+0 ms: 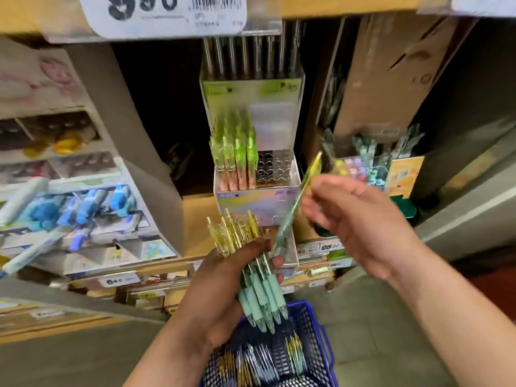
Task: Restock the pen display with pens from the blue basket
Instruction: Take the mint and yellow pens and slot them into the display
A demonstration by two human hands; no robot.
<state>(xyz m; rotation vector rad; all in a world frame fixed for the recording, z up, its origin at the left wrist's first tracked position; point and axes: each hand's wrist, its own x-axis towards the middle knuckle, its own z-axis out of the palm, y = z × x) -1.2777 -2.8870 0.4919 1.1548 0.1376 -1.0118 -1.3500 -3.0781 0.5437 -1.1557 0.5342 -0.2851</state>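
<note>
Here, right hand point(363, 219) pinches one slanted pen point(291, 213).

Price tag point(162, 12) at the top left is chopped off by the frame edge, so you only get the lower part of the big digits, and the small print by the barcode is mush. The dark pens point(251, 57) in the top tier of the pen display point(251, 89) have their tops hidden behind the shelf lip. The right hand point(360, 219) is motion-smeared, with the fingers hard to separate, and the single pen point(296, 202) it holds is basically a streak. The left hand point(223, 289) covers the middle of the pen bundle point(259, 291). The blue basket point(312, 325) runs off the bottom edge, and the pens inside are fuzzy. The stuff on the left shelves point(69, 213) is too blurred to name.
</note>
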